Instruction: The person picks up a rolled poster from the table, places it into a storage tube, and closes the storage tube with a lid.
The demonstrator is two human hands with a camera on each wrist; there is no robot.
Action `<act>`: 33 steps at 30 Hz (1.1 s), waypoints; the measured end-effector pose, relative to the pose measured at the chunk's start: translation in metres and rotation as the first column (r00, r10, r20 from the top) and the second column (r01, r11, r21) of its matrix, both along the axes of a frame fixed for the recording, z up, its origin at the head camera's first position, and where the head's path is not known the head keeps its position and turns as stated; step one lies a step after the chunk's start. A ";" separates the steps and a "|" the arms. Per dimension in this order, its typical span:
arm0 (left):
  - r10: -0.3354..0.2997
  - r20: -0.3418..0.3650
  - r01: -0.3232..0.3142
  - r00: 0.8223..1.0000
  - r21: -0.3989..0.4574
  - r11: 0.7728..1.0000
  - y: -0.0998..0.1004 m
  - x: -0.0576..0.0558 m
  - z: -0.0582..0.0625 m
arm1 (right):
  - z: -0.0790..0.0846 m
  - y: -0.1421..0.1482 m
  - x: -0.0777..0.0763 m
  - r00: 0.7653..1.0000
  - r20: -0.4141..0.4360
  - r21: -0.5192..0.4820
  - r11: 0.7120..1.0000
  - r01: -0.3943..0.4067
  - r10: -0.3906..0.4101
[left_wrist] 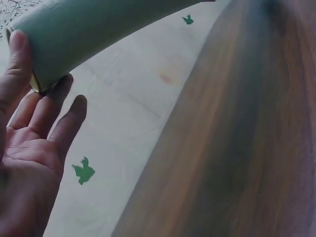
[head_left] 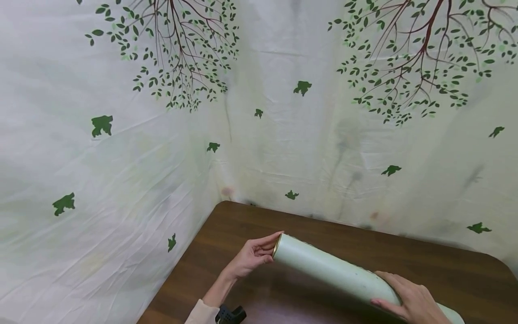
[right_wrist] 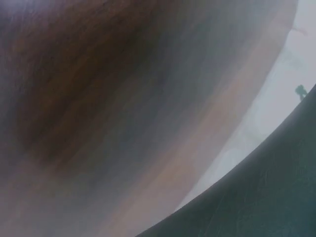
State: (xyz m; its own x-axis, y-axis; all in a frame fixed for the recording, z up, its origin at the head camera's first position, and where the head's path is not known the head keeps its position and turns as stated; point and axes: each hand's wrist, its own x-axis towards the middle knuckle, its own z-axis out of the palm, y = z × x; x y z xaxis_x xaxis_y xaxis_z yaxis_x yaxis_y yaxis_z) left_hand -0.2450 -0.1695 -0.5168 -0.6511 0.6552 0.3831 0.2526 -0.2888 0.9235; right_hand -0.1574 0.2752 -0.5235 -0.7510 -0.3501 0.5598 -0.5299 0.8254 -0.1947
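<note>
A long pale green tube (head_left: 332, 267) with a gold-coloured rim slants over the brown table, its left end higher in the head view. My left hand (head_left: 251, 257) holds that left end, thumb and fingertips at the rim. In the left wrist view the thumb of the left hand (left_wrist: 32, 158) lies on one side of the tube (left_wrist: 103, 34) and fingertips touch its underside. Farther right, my right hand (head_left: 413, 297) grips the tube from above, with the thumb on the near side. The right wrist view shows only the tube's dark green surface (right_wrist: 266, 197); the right hand is outside it.
A brown wooden table (head_left: 243, 220) with rounded corners lies below the tube. Pale cloth walls (head_left: 275, 148) printed with branches and green birds stand along its left and far edges. A black device (head_left: 230, 315) is on the left wrist.
</note>
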 end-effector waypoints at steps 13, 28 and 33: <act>0.060 0.047 -0.055 0.997 -0.101 0.993 -0.007 0.003 0.016 | 0.008 0.005 -0.002 1.000 -0.024 0.055 0.998 0.011 -0.009; 0.231 0.084 -0.213 0.969 -0.178 0.961 0.006 0.011 0.001 | 0.006 0.008 -0.009 0.990 -0.124 0.119 0.991 -0.054 0.069; 0.216 0.073 -0.195 0.974 -0.224 0.955 0.000 0.010 -0.001 | 0.002 0.003 -0.017 0.983 -0.161 0.111 0.991 -0.076 0.093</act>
State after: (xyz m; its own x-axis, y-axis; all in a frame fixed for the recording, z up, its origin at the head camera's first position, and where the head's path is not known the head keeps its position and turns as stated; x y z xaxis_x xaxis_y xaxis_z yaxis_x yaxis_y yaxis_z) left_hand -0.2350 -0.1694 -0.5175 -0.8069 0.5631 0.1781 0.1931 -0.0333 0.9806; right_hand -0.1741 0.2780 -0.5218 -0.6163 -0.4712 0.6310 -0.6163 0.7874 -0.0140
